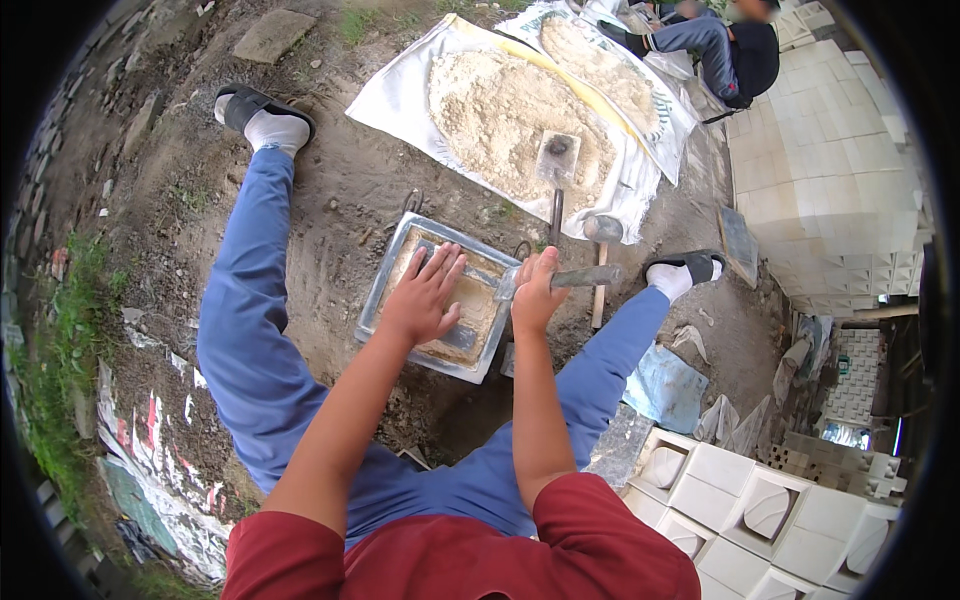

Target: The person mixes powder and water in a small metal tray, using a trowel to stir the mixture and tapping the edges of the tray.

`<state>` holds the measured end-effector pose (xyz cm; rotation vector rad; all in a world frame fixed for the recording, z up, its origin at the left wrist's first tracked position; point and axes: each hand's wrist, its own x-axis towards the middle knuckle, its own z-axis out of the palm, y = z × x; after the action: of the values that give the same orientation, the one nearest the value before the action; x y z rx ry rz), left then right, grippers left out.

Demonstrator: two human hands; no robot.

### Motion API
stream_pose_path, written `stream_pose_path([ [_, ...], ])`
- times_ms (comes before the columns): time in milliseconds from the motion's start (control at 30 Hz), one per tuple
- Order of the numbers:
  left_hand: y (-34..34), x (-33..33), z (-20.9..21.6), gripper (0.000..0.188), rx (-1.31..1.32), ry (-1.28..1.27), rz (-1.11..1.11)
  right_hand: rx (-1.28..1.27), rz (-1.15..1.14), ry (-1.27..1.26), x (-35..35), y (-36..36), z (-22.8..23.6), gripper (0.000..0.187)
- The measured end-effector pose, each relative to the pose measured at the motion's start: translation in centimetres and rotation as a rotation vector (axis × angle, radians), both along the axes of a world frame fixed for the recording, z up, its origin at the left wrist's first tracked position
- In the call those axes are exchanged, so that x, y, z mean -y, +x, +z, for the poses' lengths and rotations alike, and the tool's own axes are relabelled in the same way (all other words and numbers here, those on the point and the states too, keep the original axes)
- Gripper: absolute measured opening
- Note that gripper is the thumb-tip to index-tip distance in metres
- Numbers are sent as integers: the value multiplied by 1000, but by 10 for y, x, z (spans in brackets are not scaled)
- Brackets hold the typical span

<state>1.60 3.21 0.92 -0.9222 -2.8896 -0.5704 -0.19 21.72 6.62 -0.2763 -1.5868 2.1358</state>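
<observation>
Mold [386, 277] lies under flat left hand [416, 300]; right hand [535, 290] grips tool [592, 277].

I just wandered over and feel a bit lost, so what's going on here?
A person's right hand grips the handle of a grey tool that reaches across a rectangular frame holding pale, powdery material. The left hand lies flat, fingers spread, over the tool's other end. Beyond the frame, a small shovel rests on a pale heap on white sheeting, and a mallet lies nearby. Another person is at the upper right.
</observation>
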Motion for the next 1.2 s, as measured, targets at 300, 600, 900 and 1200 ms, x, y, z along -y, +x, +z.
stream_pose_path([
  [300,3,3,-2,85,8,-10,2,-83,-3,-16,-2,4,61,48],
  [600,1,2,1,87,21,-57,4,-40,120,145,-2,11,14,49],
  [900,1,5,0,87,37,-15,-3,-143,-70,1,11,8,61,47],
  [1200,0,3,1,87,23,19,-14,80,111,15,-12,-5,-7,46],
])
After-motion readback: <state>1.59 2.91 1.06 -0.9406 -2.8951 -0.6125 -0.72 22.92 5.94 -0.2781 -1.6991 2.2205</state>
